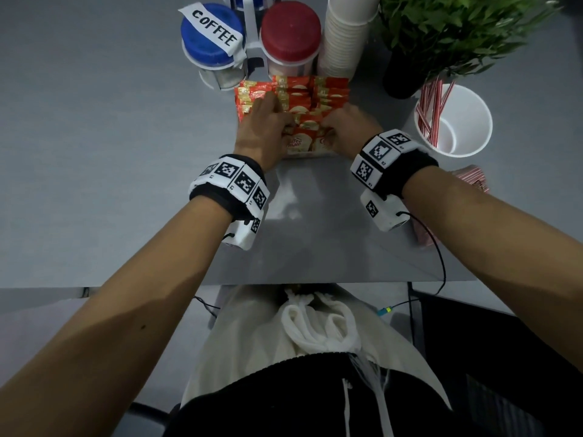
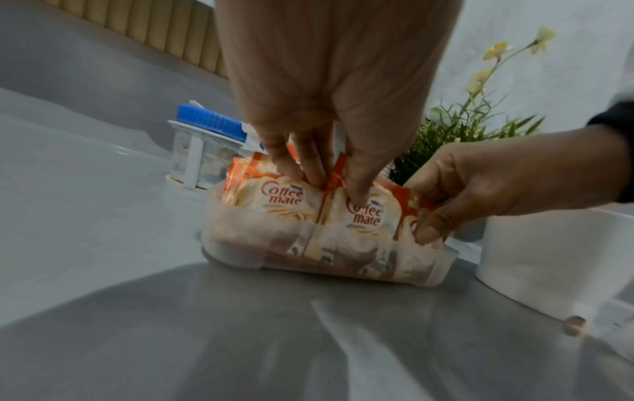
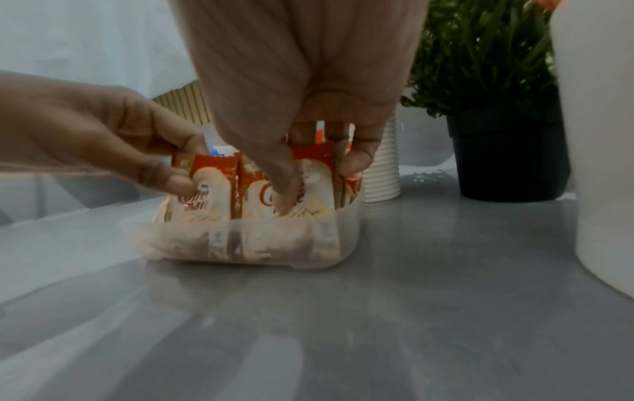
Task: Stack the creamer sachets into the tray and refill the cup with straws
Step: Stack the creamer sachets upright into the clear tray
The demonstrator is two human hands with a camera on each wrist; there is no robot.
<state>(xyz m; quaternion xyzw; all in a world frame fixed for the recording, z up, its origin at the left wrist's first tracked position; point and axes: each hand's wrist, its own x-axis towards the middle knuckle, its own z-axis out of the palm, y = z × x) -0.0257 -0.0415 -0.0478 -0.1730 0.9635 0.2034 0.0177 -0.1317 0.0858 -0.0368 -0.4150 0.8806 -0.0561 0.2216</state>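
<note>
Red and cream creamer sachets (image 1: 303, 99) stand packed upright in a translucent plastic tray (image 2: 240, 252) at the table's middle back. My left hand (image 1: 275, 106) pinches the left front sachets (image 2: 281, 198), thumb in front and fingers behind. My right hand (image 1: 329, 121) pinches the right front sachets (image 3: 315, 173) the same way, its thumb pressing on the front pack. The tray (image 3: 274, 244) rests flat on the table. A white cup (image 1: 470, 115) to the right holds several red-striped straws (image 1: 432, 105) leaning on its left wall.
Behind the tray stand a blue-lidded jar labelled COFFEE (image 1: 211, 33), a red-lidded jar (image 1: 290, 29) and a stack of paper cups (image 1: 344, 36). A green plant in a black pot (image 1: 399, 80) is back right. A bundle of wrapped straws (image 1: 473, 179) lies beside my right forearm.
</note>
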